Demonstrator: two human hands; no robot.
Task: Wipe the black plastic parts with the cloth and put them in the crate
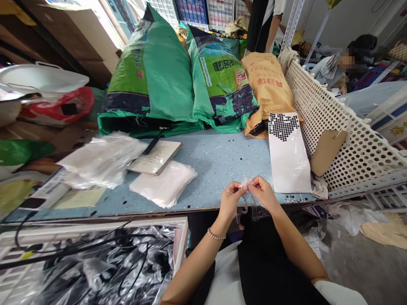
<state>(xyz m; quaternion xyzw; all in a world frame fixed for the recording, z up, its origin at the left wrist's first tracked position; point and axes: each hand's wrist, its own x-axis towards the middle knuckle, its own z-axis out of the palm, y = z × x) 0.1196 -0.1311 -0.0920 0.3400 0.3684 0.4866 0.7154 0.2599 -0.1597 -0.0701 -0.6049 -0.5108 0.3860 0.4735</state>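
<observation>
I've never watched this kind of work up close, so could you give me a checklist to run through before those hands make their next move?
1. Clear plastic held on both sides: ok, the left hand and right hand both pinch it.
2. Plastic open or closed: cannot tell, the fingers cover too much.
3. Dotted sheet near the right hand, dots uncovered: ok.
4. White stack fully uncovered: not ok, the board overlaps it.
5. Crate at lower left free of cables: not ok, a black cable crosses it.
</observation>
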